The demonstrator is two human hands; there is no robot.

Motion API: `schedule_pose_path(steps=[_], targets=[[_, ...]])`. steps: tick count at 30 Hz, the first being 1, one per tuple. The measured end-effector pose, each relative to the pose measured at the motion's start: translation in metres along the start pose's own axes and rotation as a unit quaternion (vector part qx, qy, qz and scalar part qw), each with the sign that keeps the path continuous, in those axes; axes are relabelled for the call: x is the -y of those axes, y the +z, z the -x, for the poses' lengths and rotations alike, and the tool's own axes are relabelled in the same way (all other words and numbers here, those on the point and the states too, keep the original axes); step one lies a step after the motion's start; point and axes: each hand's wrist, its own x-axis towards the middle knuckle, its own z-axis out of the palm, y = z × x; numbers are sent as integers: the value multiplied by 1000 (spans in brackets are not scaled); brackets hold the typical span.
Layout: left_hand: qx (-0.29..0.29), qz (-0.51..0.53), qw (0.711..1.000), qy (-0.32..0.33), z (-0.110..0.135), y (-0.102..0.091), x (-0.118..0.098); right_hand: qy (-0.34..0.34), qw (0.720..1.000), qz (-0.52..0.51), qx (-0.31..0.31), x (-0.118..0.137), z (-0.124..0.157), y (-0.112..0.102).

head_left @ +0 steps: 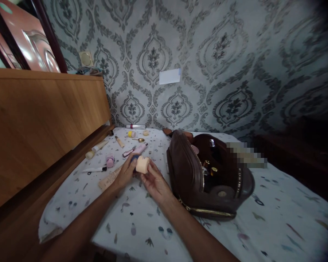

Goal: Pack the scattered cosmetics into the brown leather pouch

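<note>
Jar [142, 165]: raised over the cloth [144, 233], apparently steadied from both sides.
Left hand [128, 169]: fingers curled nearly closed at its blue end.
Right hand [155, 183]: fingers closed against its pale side.
Bag [185, 169]: gaping beside the right hand, seemingly for easy reach.

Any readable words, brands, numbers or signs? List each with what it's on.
None legible.
Beige tube: faint print, too blurred to read.
Pale jar: no readable lettering.
White rectangle on wall: nothing readable.
Patch right of bag: pixelated, unreadable.
</note>
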Motion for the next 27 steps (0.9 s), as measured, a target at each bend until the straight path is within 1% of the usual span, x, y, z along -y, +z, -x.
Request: schedule_pose_path(steps=[3,5,7,9,12,16,18,20,23,27], targets=[[-12,103,992,-65,-5,3,9,-7,1000,5,8,0,0,0],[-22,149,984,-95,-7,5,11,-9,1000,3,12,-1,-1,-1],[-31,178,978,-107,-7,6,10,-9,1000,-3,14,-2,-1,-3],[-33,184,977,-103,-6,6,6,-8,1000,-14,11,-2,-2,-4],[-31,150,984,-94,-3,2,-2,0,999,-38,1,-3,-2,-4],[-34,24,997,-68,-4,-3,-11,0,998,-67,-15,-2,-1,-2],[-36,-35,998,-48,-5,-3,-17,-1,996,-80,-24,-2,0,-1],[-34,-68,996,-35,-5,-3,-23,1,995,-92,-31,-1,1,1],[-18,-100,994,-37,-6,-3,-30,5,993,-107,-46,0,3,2],[24,-153,987,-30,-8,-6,-38,18,992,-118,-47,3,3,4]])
